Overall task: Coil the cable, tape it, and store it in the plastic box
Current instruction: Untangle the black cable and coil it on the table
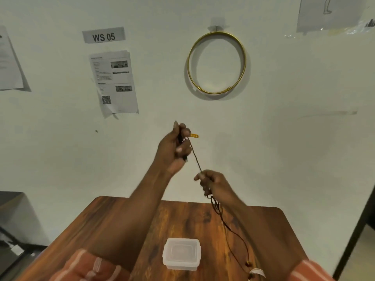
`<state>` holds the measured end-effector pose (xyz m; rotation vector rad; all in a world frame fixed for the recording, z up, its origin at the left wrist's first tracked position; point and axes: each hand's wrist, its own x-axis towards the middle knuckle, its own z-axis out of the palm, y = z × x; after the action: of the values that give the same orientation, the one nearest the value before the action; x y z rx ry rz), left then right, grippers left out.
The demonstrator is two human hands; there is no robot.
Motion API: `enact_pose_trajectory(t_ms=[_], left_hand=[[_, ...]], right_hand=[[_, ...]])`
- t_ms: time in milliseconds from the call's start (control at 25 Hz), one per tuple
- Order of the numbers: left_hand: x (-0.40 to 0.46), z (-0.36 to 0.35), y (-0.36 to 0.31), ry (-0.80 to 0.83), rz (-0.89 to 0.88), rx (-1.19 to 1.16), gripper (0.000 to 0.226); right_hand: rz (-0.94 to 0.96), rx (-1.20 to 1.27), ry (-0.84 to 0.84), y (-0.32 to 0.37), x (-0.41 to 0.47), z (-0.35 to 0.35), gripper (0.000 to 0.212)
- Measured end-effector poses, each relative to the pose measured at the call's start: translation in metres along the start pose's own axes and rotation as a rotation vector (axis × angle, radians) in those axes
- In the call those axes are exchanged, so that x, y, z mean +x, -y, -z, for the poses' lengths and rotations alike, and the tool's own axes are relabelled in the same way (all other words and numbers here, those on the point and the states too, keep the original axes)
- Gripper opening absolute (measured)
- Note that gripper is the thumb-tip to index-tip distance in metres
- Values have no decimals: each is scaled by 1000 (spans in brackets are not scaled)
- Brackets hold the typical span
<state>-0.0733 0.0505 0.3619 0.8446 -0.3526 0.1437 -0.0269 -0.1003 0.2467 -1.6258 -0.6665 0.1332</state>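
Observation:
A thin dark cable (pixel 196 159) runs taut between my two raised hands. My left hand (pixel 176 148) is held high in front of the wall and grips the cable's upper end, with a small yellow piece (pixel 194 136) sticking out beside the fingers. Lower and to the right, my right hand (pixel 211 182) pinches the cable. Below it the rest of the cable (pixel 227 228) hangs in loose loops down toward the table's right side. A clear plastic box (pixel 181 253) with its lid on stands on the wooden table (pixel 113 224) near me. No tape is visible.
The white wall behind the table carries a gold hoop (pixel 217 62), a "WS 05" label (pixel 103 35) and printed sheets (pixel 113 83). Dark furniture (pixel 12 220) stands left of the table. A dark vertical frame (pixel 357 230) rises at the right edge.

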Motion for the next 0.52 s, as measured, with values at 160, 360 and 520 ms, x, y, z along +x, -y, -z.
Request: enact_pose_trajectory(t_ms=[160,360,520], left_hand=[[34,21,-26,-278,-283,466,22],[28,66,-16,-87,-174,1567,47],[-17,70,27,178,332,1236,48]], right_hand=[[7,-48,188,-7,-34,-7,14],[-6,-39,117,35,-37,30,17],[145,-133,39,75,-12,60,25]])
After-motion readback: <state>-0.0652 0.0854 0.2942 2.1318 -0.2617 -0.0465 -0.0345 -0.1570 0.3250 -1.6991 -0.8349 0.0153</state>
